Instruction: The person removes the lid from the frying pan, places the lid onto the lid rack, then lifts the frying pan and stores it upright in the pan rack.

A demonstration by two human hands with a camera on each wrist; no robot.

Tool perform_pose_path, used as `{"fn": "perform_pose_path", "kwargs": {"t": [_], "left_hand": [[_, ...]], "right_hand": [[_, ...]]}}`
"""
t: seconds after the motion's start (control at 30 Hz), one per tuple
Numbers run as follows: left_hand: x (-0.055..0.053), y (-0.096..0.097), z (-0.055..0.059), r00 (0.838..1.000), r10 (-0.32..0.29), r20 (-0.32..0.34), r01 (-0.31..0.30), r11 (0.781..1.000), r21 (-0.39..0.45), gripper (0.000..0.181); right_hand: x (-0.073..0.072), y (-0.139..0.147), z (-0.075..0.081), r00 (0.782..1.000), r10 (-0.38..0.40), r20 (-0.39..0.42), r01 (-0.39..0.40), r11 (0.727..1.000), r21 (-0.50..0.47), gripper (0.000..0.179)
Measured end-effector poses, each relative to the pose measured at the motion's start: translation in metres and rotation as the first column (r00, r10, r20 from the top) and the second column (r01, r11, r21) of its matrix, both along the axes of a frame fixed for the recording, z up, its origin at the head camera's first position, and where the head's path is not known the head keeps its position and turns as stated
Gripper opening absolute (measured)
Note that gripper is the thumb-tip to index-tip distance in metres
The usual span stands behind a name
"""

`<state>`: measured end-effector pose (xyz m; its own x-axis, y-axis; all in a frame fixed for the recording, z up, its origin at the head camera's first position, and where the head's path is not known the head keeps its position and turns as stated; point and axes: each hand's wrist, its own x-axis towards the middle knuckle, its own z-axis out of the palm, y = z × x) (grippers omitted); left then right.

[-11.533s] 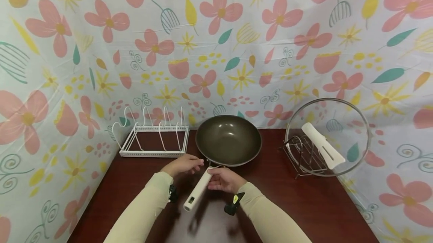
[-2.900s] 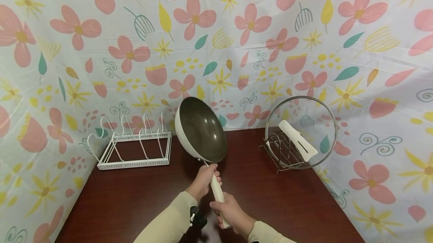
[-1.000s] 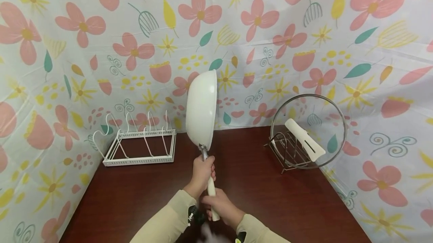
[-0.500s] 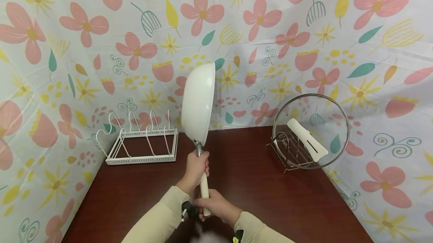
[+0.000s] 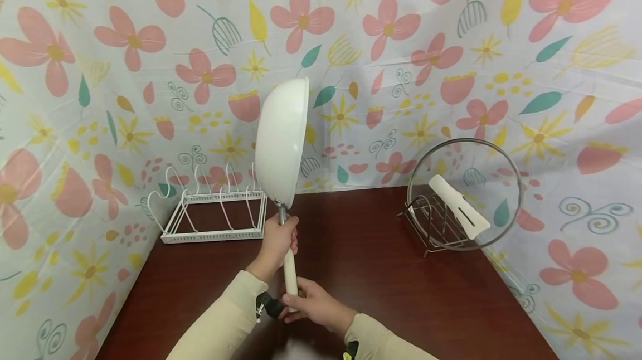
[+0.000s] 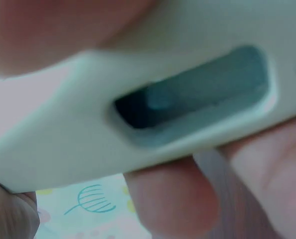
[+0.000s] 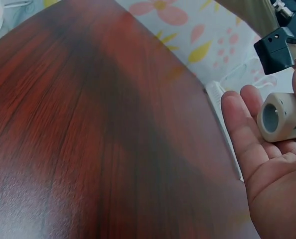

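A wok [image 5: 281, 137] with a white outside is held up on edge above the table, its base toward the left and its mouth toward the right. My left hand [image 5: 275, 242] grips the cream handle [image 5: 290, 276] just below the metal neck. Lower down, my right hand [image 5: 321, 305] holds the handle's end, thumb in front and fingers behind. The right wrist view shows the round handle end [image 7: 271, 119] between thumb and fairly loose fingers. Close up in the left wrist view is the slotted handle [image 6: 63, 134], with blurred fingers around it. The wok's dark inside is hidden.
A white wire rack [image 5: 213, 236] stands at the back left of the dark red table [image 5: 371, 248], close behind the left hand. On the right, a glass lid [image 5: 519, 198] with a white grip leans in a small metal rack [image 5: 426, 237]. Flowered cloth [image 5: 381, 87] hangs behind.
The wok was down on the table at first, then was lifted and turned onto its edge. Over the last second it has moved left and slightly up, with both hands on its handle.
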<state>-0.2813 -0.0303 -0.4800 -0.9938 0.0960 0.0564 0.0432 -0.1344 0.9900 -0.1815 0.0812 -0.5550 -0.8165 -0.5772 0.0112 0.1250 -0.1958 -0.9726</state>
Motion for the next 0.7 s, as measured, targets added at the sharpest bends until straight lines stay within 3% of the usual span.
{"fn": "perform_pose_path", "kwargs": {"t": [0.17, 0.37, 0.7], "left_hand": [[-0.001, -0.01, 0.006, 1.0, -0.001, 0.013, 0.001, 1.0, 0.02, 0.02], [-0.001, -0.021, 0.015, 1.0, 0.022, 0.003, -0.022, 1.0, -0.002, 0.021], [0.003, -0.043, 0.028, 0.998, 0.062, -0.002, -0.062, 0.998, -0.016, 0.019]], "right_hand": [[-0.001, -0.008, 0.006, 1.0, 0.006, -0.02, -0.006, 1.0, -0.005, 0.023], [-0.005, -0.018, 0.012, 0.998, 0.024, -0.053, -0.024, 1.0, -0.007, 0.03], [-0.011, -0.031, 0.023, 0.991, 0.108, -0.085, -0.11, 0.994, -0.017, 0.027]]}}
